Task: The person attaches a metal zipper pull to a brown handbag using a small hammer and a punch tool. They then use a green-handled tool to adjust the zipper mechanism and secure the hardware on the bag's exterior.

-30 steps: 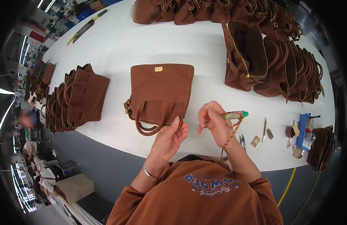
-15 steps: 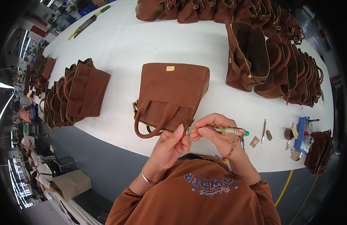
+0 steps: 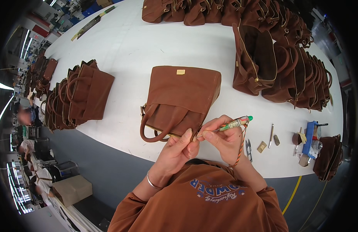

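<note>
A brown leather handbag [image 3: 182, 91] lies on the white table in front of me, its two handles toward me and a small gold plate near its far edge. My left hand [image 3: 176, 152] pinches the bag's near right corner, at the end of its gold zipper [image 3: 173, 134]. In my right hand [image 3: 222, 141] is an awl-like tool [image 3: 236, 123] with a wrapped, green-ended handle and a thin metal shaft. The shaft points left and meets the corner between my left fingertips, where the fingers hide its tip. An orange cord hangs from the handle end past my right wrist.
Brown handbags stand in a row at the left [image 3: 92, 92] and at the right [image 3: 256, 58], with more along the far edge. Right of my hand lie snips [image 3: 248, 150], a metal pen-like tool [image 3: 271, 135] and small blocks [image 3: 261, 146]. A blue holder [image 3: 311, 135] stands beyond them.
My right hand has tilted the tool's handle upward and brought the shaft to the bag's corner. The bag has shifted slightly to the right. My left hand keeps its pinch.
</note>
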The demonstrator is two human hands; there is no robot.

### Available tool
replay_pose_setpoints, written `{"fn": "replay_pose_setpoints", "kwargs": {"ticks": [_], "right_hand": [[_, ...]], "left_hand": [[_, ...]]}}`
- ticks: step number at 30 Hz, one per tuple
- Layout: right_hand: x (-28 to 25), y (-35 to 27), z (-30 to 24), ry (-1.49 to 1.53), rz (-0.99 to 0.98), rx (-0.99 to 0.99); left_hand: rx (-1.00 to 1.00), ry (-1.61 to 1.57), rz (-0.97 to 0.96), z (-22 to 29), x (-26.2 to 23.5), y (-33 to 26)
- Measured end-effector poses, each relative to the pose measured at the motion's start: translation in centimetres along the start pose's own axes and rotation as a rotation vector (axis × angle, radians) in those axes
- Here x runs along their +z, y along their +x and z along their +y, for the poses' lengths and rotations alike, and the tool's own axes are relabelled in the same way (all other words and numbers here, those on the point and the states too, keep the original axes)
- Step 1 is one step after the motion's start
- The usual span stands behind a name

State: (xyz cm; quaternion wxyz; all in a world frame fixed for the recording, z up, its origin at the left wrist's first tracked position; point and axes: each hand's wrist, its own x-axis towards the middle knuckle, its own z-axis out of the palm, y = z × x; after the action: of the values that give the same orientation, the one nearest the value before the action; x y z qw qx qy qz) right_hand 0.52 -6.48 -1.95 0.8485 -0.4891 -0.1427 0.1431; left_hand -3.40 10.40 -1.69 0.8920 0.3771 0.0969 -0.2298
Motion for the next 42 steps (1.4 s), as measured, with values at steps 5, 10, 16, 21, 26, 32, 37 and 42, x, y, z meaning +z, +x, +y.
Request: {"fn": "replay_pose_setpoints", "kwargs": {"ticks": [5, 10, 16, 21, 26, 32, 37, 42], "right_hand": [[-0.1, 0.0, 0.2, -0.007, -0.009, -0.009], [-0.3, 0.0, 0.4, -0.063, -0.013, -0.017], [-0.3, 0.2, 0.3, -0.003, -0.033, -0.016], [-0.2, 0.1, 0.6, -0.059, 0.001, -0.019], [-0.2, -0.2, 1.1, -0.269, 0.022, -0.119], [1.1, -0.7, 1.0, -0.491, 0.083, -0.303], [1.9, -0.7, 1.0, -0.589, 0.114, -0.401], [2.1, -0.7, 1.6, -0.725, 0.163, -0.504]], "left_hand": [[0.004, -0.045, -0.016, -0.2, -0.3, 0.1], [0.011, -0.075, -0.037, -0.3, -0.5, 0.2], [-0.006, -0.001, -0.008, 0.1, 0.0, 0.1], [0.002, 0.003, -0.033, 0.0, -0.1, 0.3], [-0.008, -0.008, -0.026, 0.1, 0.2, 0.3], [0.007, -0.054, -0.023, -0.1, 0.1, 0.2], [0.031, -0.058, -0.003, -0.2, 0.3, 0.1], [0.038, -0.078, 0.025, -0.5, 0.1, 0.3]]}}
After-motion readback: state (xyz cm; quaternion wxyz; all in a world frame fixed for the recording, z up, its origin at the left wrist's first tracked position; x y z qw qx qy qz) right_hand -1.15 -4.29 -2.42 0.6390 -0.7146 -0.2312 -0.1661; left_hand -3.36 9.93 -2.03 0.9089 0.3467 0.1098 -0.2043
